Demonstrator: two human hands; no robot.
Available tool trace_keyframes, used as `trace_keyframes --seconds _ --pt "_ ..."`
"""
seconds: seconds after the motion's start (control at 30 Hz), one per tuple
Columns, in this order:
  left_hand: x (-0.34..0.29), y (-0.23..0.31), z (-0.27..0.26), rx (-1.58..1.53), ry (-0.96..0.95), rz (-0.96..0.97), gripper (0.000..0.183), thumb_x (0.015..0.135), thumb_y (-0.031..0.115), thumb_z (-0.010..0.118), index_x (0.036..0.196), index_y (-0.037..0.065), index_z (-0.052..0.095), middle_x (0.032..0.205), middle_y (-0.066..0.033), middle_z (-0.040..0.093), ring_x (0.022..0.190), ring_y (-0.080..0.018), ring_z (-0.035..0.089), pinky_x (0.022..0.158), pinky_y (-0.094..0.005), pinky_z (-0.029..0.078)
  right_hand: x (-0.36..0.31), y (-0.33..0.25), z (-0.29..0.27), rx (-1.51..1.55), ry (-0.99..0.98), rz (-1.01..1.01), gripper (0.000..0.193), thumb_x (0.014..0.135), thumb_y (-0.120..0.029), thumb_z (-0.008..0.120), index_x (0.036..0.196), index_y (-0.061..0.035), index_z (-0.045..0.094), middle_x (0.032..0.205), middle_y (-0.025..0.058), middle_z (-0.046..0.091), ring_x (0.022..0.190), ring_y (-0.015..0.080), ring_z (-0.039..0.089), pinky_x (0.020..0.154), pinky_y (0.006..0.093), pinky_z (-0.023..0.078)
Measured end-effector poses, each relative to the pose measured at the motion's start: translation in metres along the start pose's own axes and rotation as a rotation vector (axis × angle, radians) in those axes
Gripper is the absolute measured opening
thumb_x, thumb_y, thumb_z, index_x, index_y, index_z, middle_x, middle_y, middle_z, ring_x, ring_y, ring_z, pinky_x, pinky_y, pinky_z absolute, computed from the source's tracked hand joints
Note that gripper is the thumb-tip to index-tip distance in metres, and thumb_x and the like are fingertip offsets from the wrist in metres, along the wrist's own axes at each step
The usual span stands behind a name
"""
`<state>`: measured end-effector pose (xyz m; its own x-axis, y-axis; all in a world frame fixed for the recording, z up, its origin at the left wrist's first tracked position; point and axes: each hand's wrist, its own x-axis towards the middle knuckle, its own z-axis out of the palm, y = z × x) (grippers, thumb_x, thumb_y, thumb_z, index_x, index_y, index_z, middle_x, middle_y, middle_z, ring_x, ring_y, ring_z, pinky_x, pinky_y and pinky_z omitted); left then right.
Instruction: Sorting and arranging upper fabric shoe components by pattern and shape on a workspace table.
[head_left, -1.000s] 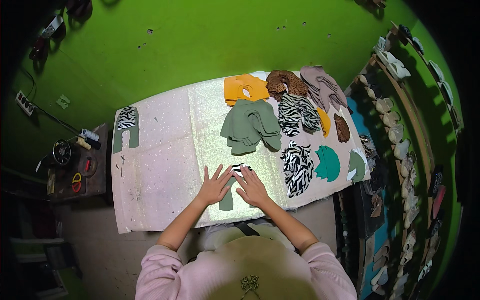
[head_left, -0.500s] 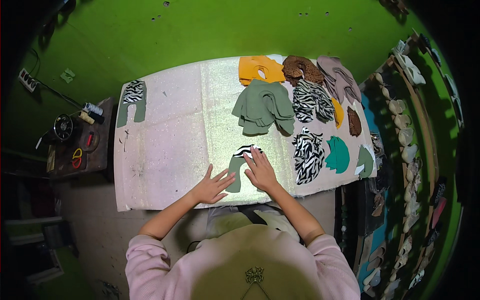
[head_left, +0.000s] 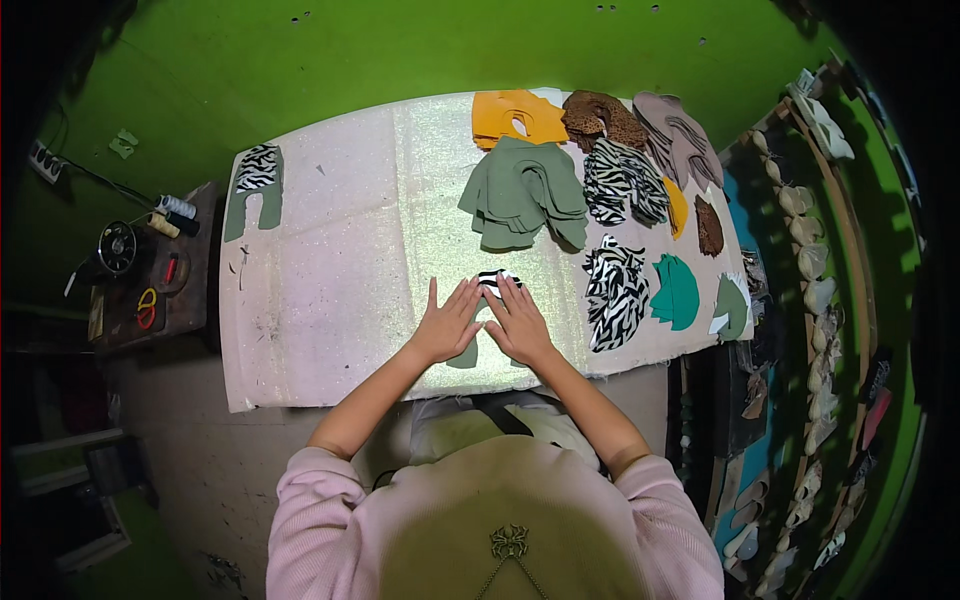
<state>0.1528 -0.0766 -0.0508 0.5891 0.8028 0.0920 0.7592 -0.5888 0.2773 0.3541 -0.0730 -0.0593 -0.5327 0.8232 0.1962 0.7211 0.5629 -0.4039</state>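
Note:
Both hands lie flat near the front edge of the cloth-covered table [head_left: 320,300]. Under them is a green U-shaped cut piece [head_left: 463,357] with a zebra-striped piece [head_left: 493,279] on its curved top. My left hand [head_left: 446,322] has its fingers stretched out over the left side of the pieces. My right hand [head_left: 518,322] presses flat on the right side, fingertips on the striped piece. The palms and fingers hide most of the green piece; its lower ends show below the hands.
Beyond my hands lies a stack of green cut pieces [head_left: 525,195]. Zebra-striped pieces [head_left: 616,295], orange pieces [head_left: 515,115], brown spotted pieces [head_left: 603,120] and teal pieces [head_left: 676,295] lie right. A joined green-and-zebra piece [head_left: 257,190] is far left. A sewing machine [head_left: 117,248] stands left; a shoe-form rack [head_left: 810,260] right.
My left hand has moved right and forward onto the pieces, beside my right hand. My right hand stays on the striped piece. The whole view has shifted slightly.

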Motion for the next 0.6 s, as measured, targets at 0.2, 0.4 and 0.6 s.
trace_keyframes --seconds 0.2,0.4,0.6 --pt "-0.001 -0.001 0.003 0.089 0.014 -0.01 0.059 0.094 0.035 0.04 0.142 0.002 0.029 0.151 -0.0137 0.025 0.138 -0.0284 0.027 0.107 -0.0654 0.003 -0.007 0.0 -0.006 -0.16 -0.059 0.071 0.054 0.093 -0.037 0.045 0.139 -0.0089 0.038 0.148 0.0151 0.029 0.137 0.0329 0.027 0.11 0.0563 0.013" --pt "0.002 0.01 -0.007 0.029 0.184 -0.179 0.049 0.088 0.025 0.051 0.131 0.005 0.045 0.138 -0.0132 0.041 0.124 -0.0273 0.042 0.1 -0.0559 0.021 -0.027 0.007 -0.026 -0.061 0.171 0.194 0.039 0.087 -0.022 0.057 0.123 -0.0067 0.054 0.129 0.0135 0.049 0.122 0.0297 0.043 0.102 0.0465 0.028" --pt "0.02 0.019 -0.011 -0.261 0.294 -0.594 0.038 0.082 0.02 0.061 0.118 0.008 0.053 0.097 -0.0074 0.061 0.092 -0.0258 0.056 0.084 -0.041 0.034 -0.021 0.006 -0.031 -0.022 0.272 0.397 0.04 0.084 -0.019 0.061 0.121 -0.0081 0.052 0.106 0.009 0.057 0.098 0.0256 0.054 0.084 0.0376 0.035"
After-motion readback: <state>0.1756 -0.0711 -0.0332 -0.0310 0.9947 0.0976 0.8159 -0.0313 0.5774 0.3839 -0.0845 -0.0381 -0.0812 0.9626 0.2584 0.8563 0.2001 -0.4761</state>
